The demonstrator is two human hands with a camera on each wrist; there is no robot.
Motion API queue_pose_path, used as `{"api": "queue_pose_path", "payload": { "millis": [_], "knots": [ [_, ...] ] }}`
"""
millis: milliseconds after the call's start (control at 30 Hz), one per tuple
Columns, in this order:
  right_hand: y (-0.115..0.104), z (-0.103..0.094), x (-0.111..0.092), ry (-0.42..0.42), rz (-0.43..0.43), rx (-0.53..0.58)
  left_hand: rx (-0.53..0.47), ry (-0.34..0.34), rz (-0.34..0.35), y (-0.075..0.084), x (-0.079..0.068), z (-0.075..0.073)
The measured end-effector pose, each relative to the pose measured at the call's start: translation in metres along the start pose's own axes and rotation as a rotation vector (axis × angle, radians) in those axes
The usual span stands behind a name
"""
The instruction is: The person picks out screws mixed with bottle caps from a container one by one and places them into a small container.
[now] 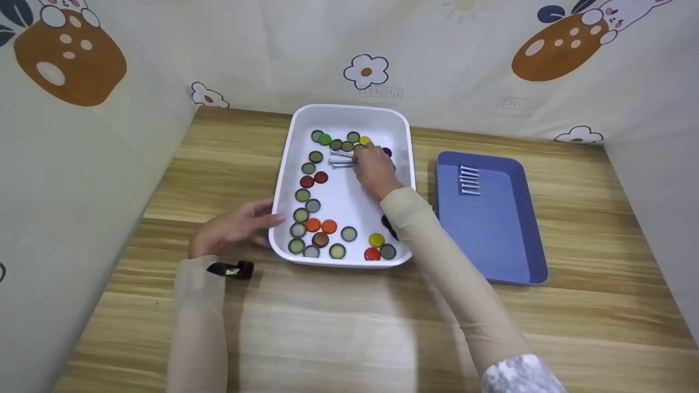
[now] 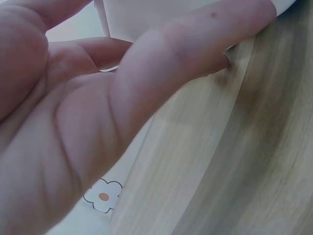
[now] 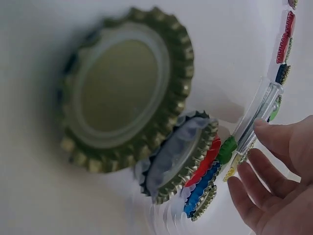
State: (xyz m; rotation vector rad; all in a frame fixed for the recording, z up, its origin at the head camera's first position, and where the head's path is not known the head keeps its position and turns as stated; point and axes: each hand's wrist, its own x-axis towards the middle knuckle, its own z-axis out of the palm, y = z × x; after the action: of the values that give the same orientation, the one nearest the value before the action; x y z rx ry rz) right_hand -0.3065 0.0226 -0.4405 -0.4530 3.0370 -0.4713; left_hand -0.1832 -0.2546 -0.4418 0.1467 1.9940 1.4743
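Observation:
A white tray (image 1: 341, 265) holds bottle caps (image 1: 321, 239) of several colours along its sides and ends. My left hand (image 1: 237, 224) holds its left side, thumb over the rim and the other fingers along the outside. In the left wrist view the thumb (image 2: 195, 39) reaches to the white rim. My right hand (image 1: 377, 170) is inside the tray's far half, fingertips down at several silver screws (image 1: 343, 162). Their left ends stick out past the fingers. The right wrist view shows the thumb tip touching the screws (image 3: 259, 115), with space between thumb and fingers.
A blue tray (image 1: 486, 234) stands right of the white one, with a row of several screws (image 1: 469, 181) in its far left part. Both trays sit on a wood-grain table (image 1: 327, 327). A patterned cloth wall (image 1: 306, 54) closes off the back and sides.

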Motion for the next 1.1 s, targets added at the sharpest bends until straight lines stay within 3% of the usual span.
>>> {"api": "queue_pose_path", "payload": {
  "millis": [433, 1100],
  "knots": [
    [0.0043, 0.0028, 0.0011, 0.015, -0.015, -0.011, 0.005, -0.012, 0.040, -0.0009, 0.0000, 0.0008],
    [0.0031, 0.0014, 0.0004, -0.023, 0.009, -0.009, 0.017, 0.002, -0.006, 0.0008, -0.0009, 0.0009]
  ]
}}
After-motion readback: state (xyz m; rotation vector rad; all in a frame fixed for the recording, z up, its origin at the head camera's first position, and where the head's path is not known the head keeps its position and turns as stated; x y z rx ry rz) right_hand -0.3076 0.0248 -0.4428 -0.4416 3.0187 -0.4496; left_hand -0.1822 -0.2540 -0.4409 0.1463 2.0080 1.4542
